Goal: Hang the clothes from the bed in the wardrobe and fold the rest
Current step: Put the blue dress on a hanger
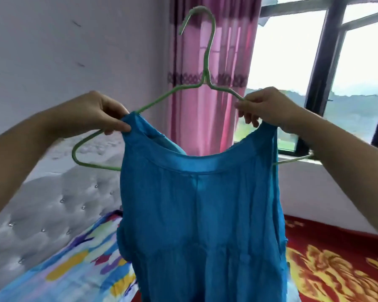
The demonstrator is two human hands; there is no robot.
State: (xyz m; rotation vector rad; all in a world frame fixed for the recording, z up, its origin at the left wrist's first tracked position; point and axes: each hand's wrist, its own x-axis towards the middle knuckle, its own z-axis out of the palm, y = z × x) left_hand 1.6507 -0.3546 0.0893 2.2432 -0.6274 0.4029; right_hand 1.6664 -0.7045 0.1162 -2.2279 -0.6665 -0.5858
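While I hold it before the pink curtain (227, 40), sleeveless blue dress (201, 214) on thin green wire hanger (206, 78), my left hand (96, 112) pinching one strap, right hand (266, 107) gripping hanger and other strap

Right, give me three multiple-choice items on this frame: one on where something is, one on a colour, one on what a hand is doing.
1. What is behind the hook of the hanger?
A) the pink curtain
B) a mirror
C) a wardrobe door

2. What colour is the hanger?
A) white
B) green
C) black

3. What is the left hand doing?
A) lying flat on the bed
B) hanging idle
C) pinching a strap of the blue dress at the hanger

Answers:
1 A: the pink curtain fills the space behind the hook.
2 B: the hanger's wire is pale green all along.
3 C: thumb and fingers close on the strap where it sits on the hanger's arm.
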